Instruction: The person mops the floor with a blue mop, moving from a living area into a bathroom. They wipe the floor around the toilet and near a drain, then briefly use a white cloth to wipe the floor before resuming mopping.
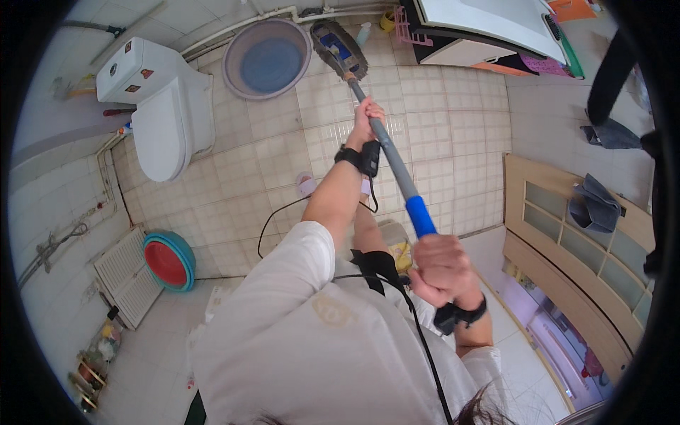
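Observation:
Both of my hands grip the grey pole [396, 156] of a flat mop. My left hand [367, 119] is closed around the lower part of the pole, not far above the mop head. Close to my body, my right hand [442, 268] is wrapped over the blue grip [419, 215] at the pole's upper end. The grey fringed mop head [357, 59] lies on the tiled floor [281, 141] near the far wall. Just left of it stands a large plastic basin [232, 79] with a bluish bottom.
A white toilet [162, 130] stands on the left. Nested red and teal basins [166, 263] lean by a white louvred panel [127, 276]. A vanity cabinet [459, 56] is at the far right, with a small bottle [364, 33] nearby. To the right is a wooden door [542, 212] with glass panes.

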`<state>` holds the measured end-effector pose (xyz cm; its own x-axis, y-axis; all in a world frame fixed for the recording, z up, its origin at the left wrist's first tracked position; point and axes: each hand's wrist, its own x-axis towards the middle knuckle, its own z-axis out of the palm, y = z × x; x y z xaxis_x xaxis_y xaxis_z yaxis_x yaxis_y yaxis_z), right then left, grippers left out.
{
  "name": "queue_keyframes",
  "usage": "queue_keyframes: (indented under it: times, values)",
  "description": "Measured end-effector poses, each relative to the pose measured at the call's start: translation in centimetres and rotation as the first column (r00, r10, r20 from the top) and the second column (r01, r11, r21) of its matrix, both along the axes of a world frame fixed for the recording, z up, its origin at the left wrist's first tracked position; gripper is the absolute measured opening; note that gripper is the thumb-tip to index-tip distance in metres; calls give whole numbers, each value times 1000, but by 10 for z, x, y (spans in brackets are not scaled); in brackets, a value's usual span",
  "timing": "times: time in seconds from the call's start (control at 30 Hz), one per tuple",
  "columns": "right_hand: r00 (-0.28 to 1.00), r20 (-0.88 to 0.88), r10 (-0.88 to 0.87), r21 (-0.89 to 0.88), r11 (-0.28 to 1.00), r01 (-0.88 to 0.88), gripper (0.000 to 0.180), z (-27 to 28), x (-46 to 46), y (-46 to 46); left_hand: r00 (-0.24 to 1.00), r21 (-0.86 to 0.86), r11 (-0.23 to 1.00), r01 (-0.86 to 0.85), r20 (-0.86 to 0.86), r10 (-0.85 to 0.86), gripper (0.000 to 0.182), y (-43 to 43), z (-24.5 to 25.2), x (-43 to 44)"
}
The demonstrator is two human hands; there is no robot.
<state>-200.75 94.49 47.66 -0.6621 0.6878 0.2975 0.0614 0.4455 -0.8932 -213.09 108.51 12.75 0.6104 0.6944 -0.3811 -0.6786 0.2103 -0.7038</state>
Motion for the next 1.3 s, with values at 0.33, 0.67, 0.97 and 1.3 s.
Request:
queue_keyframes:
  times: [0.33,0.67,0.97,1.3]
  values:
    - [942,-207,263,-228,924,-308,31,114,36,-26,968,2,999,-49,248,47,37,-139,102,32]
    - [980,-162,-116,-135,986,94,34,140,84,-81,953,-38,983,177,255,-162,35,-150,122,79]
    - [844,36,-535,-25,844,536,26,138,99,-107,899,-10,899,439,-10,-439,31,-151,142,170]
    - [845,-279,-456,-141,890,434,31,122,50,-95,905,-53,928,368,-210,-370,23,-173,122,56]
